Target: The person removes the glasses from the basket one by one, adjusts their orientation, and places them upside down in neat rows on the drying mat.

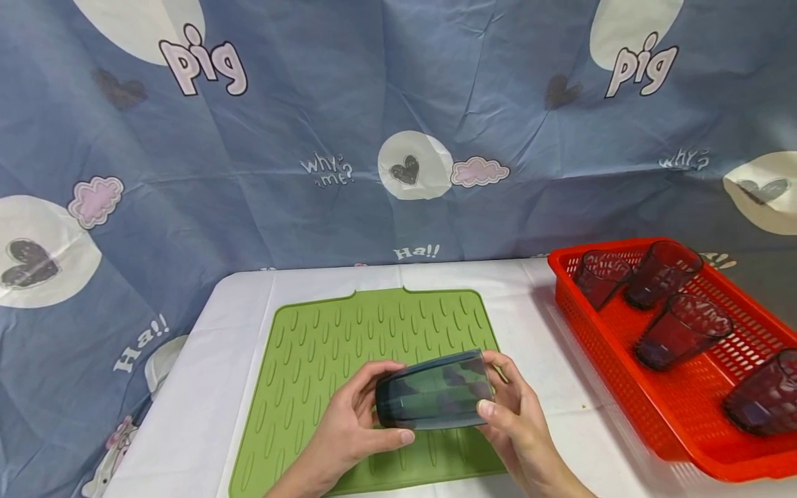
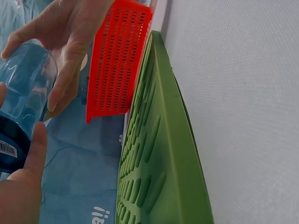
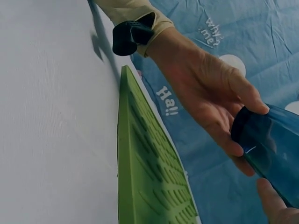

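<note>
A blue-tinted clear drinking glass (image 1: pixel 436 391) lies sideways between both hands, over the green mat (image 1: pixel 311 387). My left hand (image 1: pixel 355 415) grips its thick, dark base end, thumb along the near side and fingers behind. At the rim end my right hand (image 1: pixel 513 418) holds it, thumb on the near side and fingers round the back. A barcode sticker (image 2: pixel 8 149) shows on the glass's base in the left wrist view. In the right wrist view the left hand (image 3: pixel 205 88) curls about the base.
To the right stands a red perforated plastic basket (image 1: pixel 660 422) with several similar tumblers in it, one of them a tumbler (image 1: pixel 681 332) leaning near the middle. A white cloth (image 1: pixel 548 387) covers the table. Behind hangs a blue printed curtain (image 1: pixel 299 228).
</note>
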Action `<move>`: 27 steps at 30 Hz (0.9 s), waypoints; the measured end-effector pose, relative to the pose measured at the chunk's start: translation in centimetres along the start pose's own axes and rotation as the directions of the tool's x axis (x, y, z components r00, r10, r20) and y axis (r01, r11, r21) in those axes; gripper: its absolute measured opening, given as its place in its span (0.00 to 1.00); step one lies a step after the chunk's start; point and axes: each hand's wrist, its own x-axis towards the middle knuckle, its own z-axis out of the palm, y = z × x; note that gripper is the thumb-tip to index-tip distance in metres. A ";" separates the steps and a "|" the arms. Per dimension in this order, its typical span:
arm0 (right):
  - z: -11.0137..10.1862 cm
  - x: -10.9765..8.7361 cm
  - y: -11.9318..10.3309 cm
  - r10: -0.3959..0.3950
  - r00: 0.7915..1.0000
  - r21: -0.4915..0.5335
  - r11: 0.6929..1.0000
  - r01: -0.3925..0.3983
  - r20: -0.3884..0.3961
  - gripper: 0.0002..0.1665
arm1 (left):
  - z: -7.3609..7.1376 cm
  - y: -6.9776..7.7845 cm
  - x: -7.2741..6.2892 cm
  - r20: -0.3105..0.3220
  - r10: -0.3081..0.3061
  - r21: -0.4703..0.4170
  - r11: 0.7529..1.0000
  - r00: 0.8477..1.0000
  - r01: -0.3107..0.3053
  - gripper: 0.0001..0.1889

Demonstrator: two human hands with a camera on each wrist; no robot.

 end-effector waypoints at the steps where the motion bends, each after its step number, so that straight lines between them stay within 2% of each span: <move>1: 0.0 0.0 0.0 0.000 1.000 -0.003 1.000 0.000 0.001 0.28 | 0.0 0.0 0.0 -0.002 0.001 0.002 1.000 1.000 -0.001 0.38; 6: -0.1 0.0 0.0 0.003 1.000 -0.028 1.000 -0.003 0.007 0.27 | 0.1 0.1 -0.1 -0.022 -0.015 0.011 1.000 1.000 0.015 0.38; 12: -0.3 0.2 0.0 0.014 1.000 -0.055 0.998 -0.014 0.006 0.28 | 0.0 0.1 0.0 -0.032 -0.006 0.027 1.000 0.999 0.007 0.38; 17: -0.5 0.2 -0.1 0.038 0.999 -0.156 0.987 -0.043 -0.037 0.28 | -0.2 0.2 0.0 -0.046 0.005 0.034 0.999 0.999 -0.004 0.38; 20: -0.7 0.3 -0.3 0.047 0.999 -0.212 0.976 -0.052 -0.026 0.29 | -0.2 0.3 0.0 -0.044 0.020 0.040 0.999 0.999 -0.019 0.38; 27: -1.0 0.5 -0.5 0.033 0.999 -0.274 0.962 -0.026 0.021 0.29 | -0.3 0.5 -0.1 -0.046 -0.010 0.029 1.000 0.999 0.011 0.39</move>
